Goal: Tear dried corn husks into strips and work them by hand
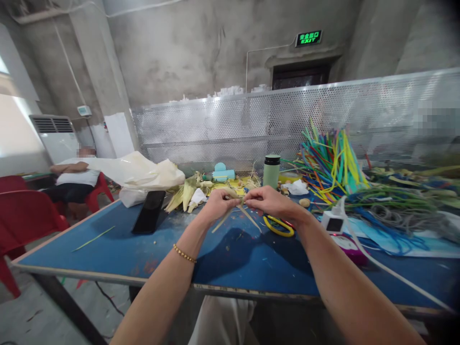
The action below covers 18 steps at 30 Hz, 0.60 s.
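Above the middle of the blue table, my left hand and my right hand work close together, fingertips nearly meeting. Both are pinched on thin pale plant strips, whose loose ends hang down and spread apart over the tabletop. The part between my fingers is small and mostly hidden. Just below my right hand lies a pair of scissors with yellow handles. Dried husk leaves are heaped beyond my left hand, beside a crumpled white tissue. A green lidded bottle stands behind my right hand.
A black phone and a plastic bag are at left. Colourful strips, grey cords and a white charger with its cable occupy the right. A perforated metal panel stands behind the table. A person sits far left.
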Tool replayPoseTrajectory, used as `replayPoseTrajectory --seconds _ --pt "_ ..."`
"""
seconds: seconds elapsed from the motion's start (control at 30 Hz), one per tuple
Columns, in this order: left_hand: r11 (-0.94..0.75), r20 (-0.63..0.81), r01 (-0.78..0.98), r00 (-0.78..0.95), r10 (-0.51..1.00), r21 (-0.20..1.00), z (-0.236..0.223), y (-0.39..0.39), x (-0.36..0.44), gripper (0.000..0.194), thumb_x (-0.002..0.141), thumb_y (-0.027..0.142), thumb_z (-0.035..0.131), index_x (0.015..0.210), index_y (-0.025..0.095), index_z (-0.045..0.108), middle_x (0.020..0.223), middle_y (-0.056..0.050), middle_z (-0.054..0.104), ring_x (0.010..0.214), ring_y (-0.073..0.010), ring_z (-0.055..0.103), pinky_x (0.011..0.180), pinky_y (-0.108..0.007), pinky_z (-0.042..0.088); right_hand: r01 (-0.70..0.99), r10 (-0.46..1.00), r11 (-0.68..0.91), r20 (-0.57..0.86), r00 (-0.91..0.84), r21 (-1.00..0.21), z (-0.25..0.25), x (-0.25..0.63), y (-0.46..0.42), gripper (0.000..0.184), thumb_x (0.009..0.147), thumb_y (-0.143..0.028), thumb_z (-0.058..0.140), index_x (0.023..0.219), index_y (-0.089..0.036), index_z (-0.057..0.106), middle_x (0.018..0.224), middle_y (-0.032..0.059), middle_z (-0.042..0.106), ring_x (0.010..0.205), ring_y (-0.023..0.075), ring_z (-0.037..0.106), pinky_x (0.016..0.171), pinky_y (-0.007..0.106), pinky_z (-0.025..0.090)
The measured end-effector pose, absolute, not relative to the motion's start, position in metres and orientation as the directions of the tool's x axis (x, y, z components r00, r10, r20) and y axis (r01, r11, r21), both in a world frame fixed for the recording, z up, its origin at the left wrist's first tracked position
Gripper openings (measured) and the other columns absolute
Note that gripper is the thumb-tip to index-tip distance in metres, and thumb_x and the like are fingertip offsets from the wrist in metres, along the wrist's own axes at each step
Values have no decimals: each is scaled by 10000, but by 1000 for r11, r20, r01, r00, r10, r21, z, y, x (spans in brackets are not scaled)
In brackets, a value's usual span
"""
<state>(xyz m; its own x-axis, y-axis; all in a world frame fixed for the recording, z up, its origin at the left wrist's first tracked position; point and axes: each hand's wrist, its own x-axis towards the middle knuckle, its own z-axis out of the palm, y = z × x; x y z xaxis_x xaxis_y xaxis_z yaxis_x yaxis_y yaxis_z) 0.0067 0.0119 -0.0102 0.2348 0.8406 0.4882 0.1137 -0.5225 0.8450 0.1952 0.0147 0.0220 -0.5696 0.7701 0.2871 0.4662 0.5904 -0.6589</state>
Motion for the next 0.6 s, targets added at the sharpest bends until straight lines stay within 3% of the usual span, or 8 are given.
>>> replayPoseTrajectory --seconds 0.1,0.27,0.47,0.6 --pt "-468 437 87 244 866 879 -10 11 6 193 664 299 713 722 116 689 619 -14 581 563 -94 447 544 -237 343 523 760 642 376 -530 -561 24 194 14 183 777 -242 546 798 -132 690 658 24 618 549 118 539 523 237 409" --pt "-423 399 39 264 878 905 -11 10 5 221 652 338 721 680 124 672 556 15 505 510 -80 384 486 -234 262 546 625 768 583 -519 -336 23 189 15 163 775 -159 537 789 -147 699 773 46 676 717 145 586 672 253 413" --pt "-402 382 43 233 894 915 -11 10 3 277 640 379 737 590 130 627 520 20 460 504 -77 352 486 -240 235 537 585 790 628 -514 -296 18 188 19 157 797 -146 530 792 -158 687 786 51 673 757 161 597 720 276 435" --pt "-378 377 -27 164 912 925 -12 12 4 280 603 375 764 592 126 637 528 12 490 513 -79 374 508 -245 267 543 458 817 791 -405 -195 18 190 23 177 821 -181 537 901 -159 693 998 112 651 978 216 584 876 341 437"
